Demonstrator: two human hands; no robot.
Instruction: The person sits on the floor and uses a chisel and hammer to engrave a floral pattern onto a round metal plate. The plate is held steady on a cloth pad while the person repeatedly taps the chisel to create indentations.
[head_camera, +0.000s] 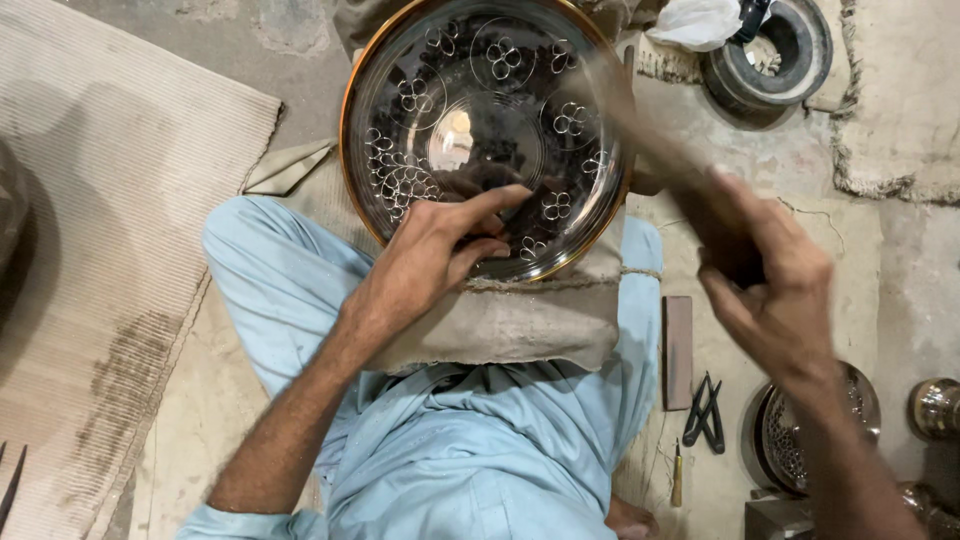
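A large round metal tray (400, 60) with a dark shiny face, flower patterns cut into it and a copper-coloured rim leans on a cloth-covered pad (510, 325) across my lap. My left hand (440, 250) rests on the tray's lower part, fingers pinched around a thin tool whose tip touches the surface. My right hand (770, 270) is raised at the right, shut on a wooden-handled hammer (650, 140) that is blurred by motion above the tray's right edge.
A woven mat (110, 250) covers the floor at left. To the right lie a flat brown stone (678, 350), black pliers (705, 412), a small punch (677, 475), a perforated metal dish (790, 440) and a shiny round vessel (935, 408). A ring-shaped stand (770, 50) sits top right.
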